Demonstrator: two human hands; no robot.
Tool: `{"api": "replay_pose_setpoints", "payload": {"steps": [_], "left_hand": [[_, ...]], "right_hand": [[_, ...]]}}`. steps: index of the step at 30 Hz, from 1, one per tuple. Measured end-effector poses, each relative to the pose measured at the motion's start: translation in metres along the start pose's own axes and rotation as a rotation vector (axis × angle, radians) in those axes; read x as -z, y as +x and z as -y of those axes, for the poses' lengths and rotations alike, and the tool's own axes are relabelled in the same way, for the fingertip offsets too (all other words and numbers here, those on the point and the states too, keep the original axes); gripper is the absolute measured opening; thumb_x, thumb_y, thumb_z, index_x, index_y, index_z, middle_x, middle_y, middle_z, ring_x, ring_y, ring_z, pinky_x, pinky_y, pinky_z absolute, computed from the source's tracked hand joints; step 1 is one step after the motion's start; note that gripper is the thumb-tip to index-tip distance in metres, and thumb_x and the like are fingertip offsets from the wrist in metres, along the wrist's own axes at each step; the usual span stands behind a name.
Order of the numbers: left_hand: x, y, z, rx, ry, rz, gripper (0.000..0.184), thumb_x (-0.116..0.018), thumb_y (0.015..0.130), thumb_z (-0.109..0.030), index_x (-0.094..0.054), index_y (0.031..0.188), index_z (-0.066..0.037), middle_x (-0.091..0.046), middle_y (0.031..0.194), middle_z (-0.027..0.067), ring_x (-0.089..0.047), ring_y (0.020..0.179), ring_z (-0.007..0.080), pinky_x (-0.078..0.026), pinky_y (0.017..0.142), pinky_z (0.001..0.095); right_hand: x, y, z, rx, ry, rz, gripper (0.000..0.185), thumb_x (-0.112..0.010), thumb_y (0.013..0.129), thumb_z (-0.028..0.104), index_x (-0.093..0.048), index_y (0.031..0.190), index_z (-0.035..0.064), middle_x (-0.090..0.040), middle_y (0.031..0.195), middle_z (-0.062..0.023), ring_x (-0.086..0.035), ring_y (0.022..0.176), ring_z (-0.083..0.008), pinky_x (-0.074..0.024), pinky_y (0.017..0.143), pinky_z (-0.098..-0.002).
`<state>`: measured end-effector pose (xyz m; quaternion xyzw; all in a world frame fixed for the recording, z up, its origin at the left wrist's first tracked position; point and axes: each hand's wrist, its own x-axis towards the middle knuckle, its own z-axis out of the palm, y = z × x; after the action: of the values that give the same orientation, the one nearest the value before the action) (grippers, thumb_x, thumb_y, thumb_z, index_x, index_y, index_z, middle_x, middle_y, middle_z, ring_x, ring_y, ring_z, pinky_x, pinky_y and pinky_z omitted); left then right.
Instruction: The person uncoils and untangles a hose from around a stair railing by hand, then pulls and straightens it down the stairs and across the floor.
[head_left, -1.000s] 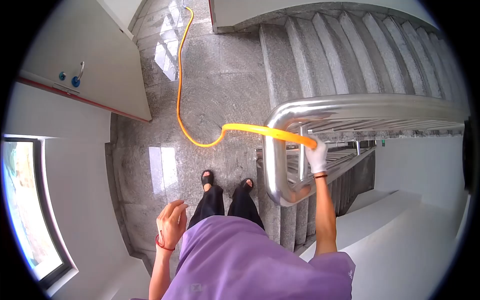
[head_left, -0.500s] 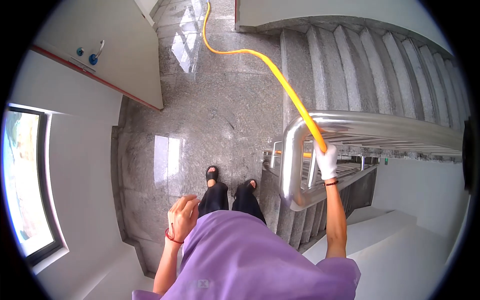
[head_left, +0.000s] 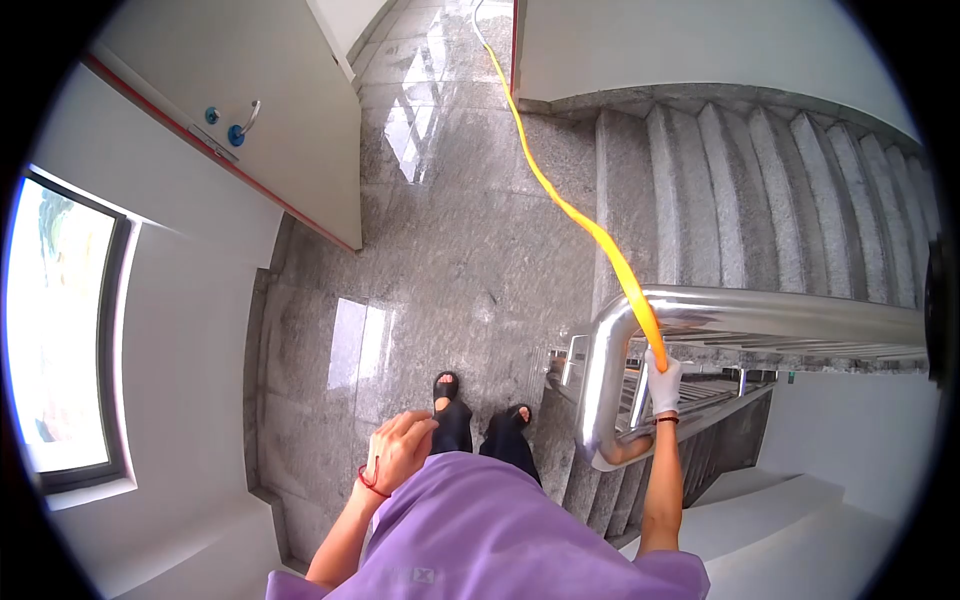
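A long yellow-orange hose (head_left: 575, 215) runs from the doorway at the top across the floor and over the steel handrail (head_left: 598, 385). Wrapped round its near end is my right hand (head_left: 664, 385), in a white glove, just past the rail on the stairwell side. Below the glove the hose's course is hidden. Bare and empty, my left hand (head_left: 402, 445) hangs in front of the purple shirt (head_left: 490, 520), its fingers loosely bent.
Granite steps (head_left: 735, 200) rise at the right behind the handrail; more steps (head_left: 615, 465) descend beside my feet. An open door (head_left: 270, 90) and a window (head_left: 75, 330) are on the left. The shiny stone floor (head_left: 440, 290) reflects light.
The view has shifted, so the scene sits lower and farther right. The hose lies straighter, its bend on the floor mostly gone. My right hand keeps its grip beside the rail.
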<state>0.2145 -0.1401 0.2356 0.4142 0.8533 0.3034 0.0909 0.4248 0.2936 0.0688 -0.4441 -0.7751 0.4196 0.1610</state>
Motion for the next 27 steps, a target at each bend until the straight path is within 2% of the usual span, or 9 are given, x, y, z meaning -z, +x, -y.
{"api": "replay_pose_setpoints", "payload": {"steps": [4,9,13,18,21,22,25,27], "left_hand": [[0.002,0.003,-0.007,-0.004,-0.014,0.011,0.014,-0.062,0.076,0.001,-0.063,0.089,-0.004,-0.065,0.094,0.0073,-0.064,0.082,0.0268,-0.052,0.069,0.0372],[0.001,0.0,-0.007,-0.019,-0.045,0.015,0.012,-0.063,0.076,0.0,-0.063,0.087,-0.004,-0.065,0.096,0.0075,-0.064,0.083,0.027,-0.052,0.07,0.0371],[0.002,-0.006,0.002,-0.028,-0.063,0.015,0.011,-0.064,0.076,0.0,-0.064,0.087,-0.003,-0.065,0.097,0.008,-0.065,0.084,0.027,-0.053,0.072,0.0365],[0.019,-0.003,0.022,-0.064,-0.072,0.003,0.011,-0.063,0.077,0.0,-0.065,0.087,-0.003,-0.065,0.096,0.0086,-0.065,0.084,0.0275,-0.053,0.071,0.0362],[0.035,-0.001,0.043,-0.067,-0.072,-0.021,0.011,-0.063,0.077,0.0,-0.065,0.088,-0.003,-0.065,0.095,0.0091,-0.065,0.083,0.0278,-0.053,0.07,0.0363],[0.04,0.0,0.051,-0.067,-0.068,-0.021,0.011,-0.063,0.078,0.0,-0.065,0.088,-0.003,-0.065,0.095,0.009,-0.065,0.083,0.0275,-0.053,0.07,0.0361],[0.054,0.0,0.087,-0.053,-0.058,-0.041,0.01,-0.062,0.078,-0.001,-0.065,0.088,-0.004,-0.065,0.096,0.0092,-0.065,0.084,0.0275,-0.053,0.071,0.0362],[0.066,0.0,0.119,-0.042,-0.03,-0.058,0.01,-0.062,0.078,-0.001,-0.065,0.088,-0.004,-0.065,0.096,0.0092,-0.065,0.084,0.0275,-0.053,0.071,0.0361]], "right_hand": [[-0.002,-0.003,0.021,0.093,0.045,-0.035,0.032,-0.066,0.087,0.023,-0.059,0.08,-0.0078,-0.045,0.06,-0.0001,-0.038,0.062,-0.0074,-0.0377,0.054,-0.031],[0.001,-0.003,0.038,0.023,0.005,-0.002,0.034,-0.065,0.087,0.025,-0.061,0.083,-0.0078,-0.049,0.061,-0.0016,-0.04,0.062,-0.0086,-0.04,0.056,-0.0311],[0.001,0.002,0.043,0.075,-0.102,-0.003,0.034,-0.065,0.087,0.027,-0.062,0.086,-0.0073,-0.051,0.06,-0.0049,-0.04,0.061,-0.0101,-0.0405,0.056,-0.032],[-0.002,-0.004,0.067,0.032,-0.136,-0.057,0.035,-0.065,0.087,0.028,-0.063,0.092,-0.0071,-0.056,0.067,-0.0077,-0.044,0.065,-0.0104,-0.0429,0.062,-0.0308],[-0.009,-0.006,0.092,0.023,-0.039,-0.122,0.026,-0.067,0.085,0.022,-0.064,0.088,-0.004,-0.056,0.061,-0.0076,-0.049,0.058,-0.0127,-0.0436,0.058,-0.0325],[-0.01,-0.007,0.101,0.006,-0.053,-0.126,0.025,-0.067,0.085,0.021,-0.064,0.089,-0.0042,-0.058,0.064,-0.0053,-0.05,0.061,-0.0111,-0.0443,0.06,-0.0311],[-0.008,-0.003,0.102,0.003,-0.101,-0.098,0.027,-0.067,0.085,0.021,-0.063,0.095,-0.0034,-0.059,0.07,-0.0057,-0.05,0.066,-0.0107,-0.0448,0.063,-0.0306],[-0.008,-0.005,0.112,0.003,-0.205,-0.113,0.024,-0.067,0.082,0.016,-0.061,0.094,-0.0036,-0.062,0.074,-0.0133,-0.058,0.068,-0.0195,-0.0458,0.068,-0.0325]]}}
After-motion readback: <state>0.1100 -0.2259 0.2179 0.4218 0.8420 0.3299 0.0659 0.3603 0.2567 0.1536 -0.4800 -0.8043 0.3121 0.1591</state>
